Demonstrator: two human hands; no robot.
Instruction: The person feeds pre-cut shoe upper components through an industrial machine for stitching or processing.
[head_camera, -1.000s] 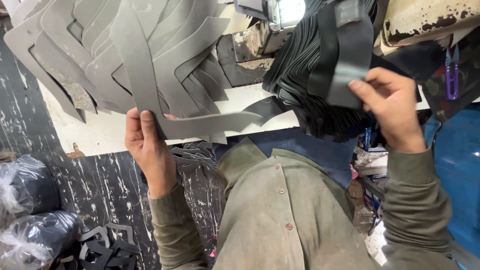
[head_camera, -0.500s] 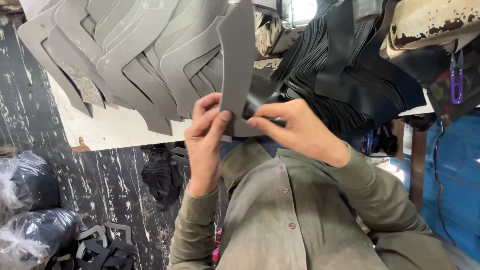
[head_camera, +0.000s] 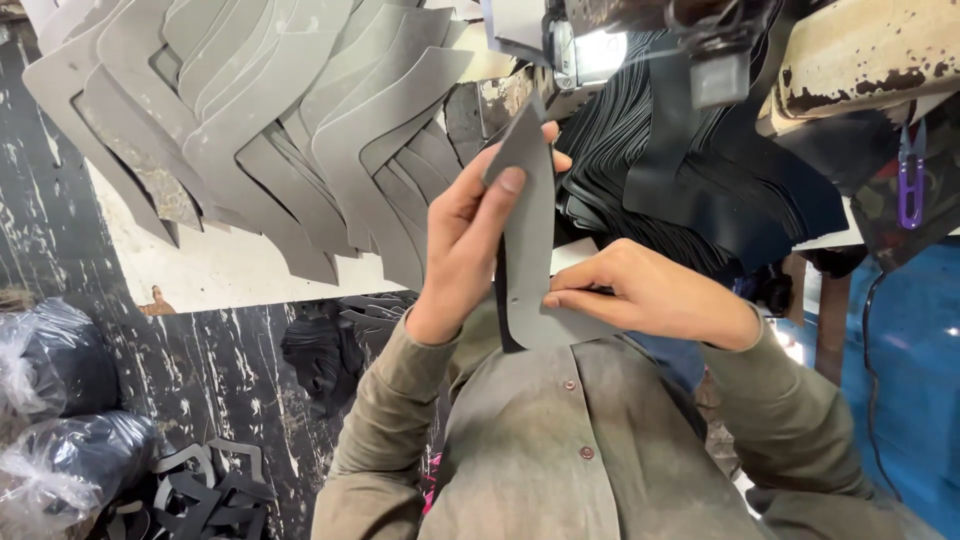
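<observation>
A grey curved cut piece, shaped like a shoe-upper panel, is held upright in front of my chest. My left hand grips its upper part, thumb on the face near the tip. My right hand pinches its lower bend, where a black strip lies under the grey one. Fanned out on the white table to the left lie several more grey pieces. A heap of black cut pieces lies to the right, behind my hands.
A sewing machine head with a lit lamp stands at the top. Purple thread snips hang at the right. Plastic bags and black scrap cut-outs lie on the dark floor at the left.
My right hand came from the black heap to the grey piece. Both hands brought the piece together in front of my chest, and my left hand slid up toward its tip.
</observation>
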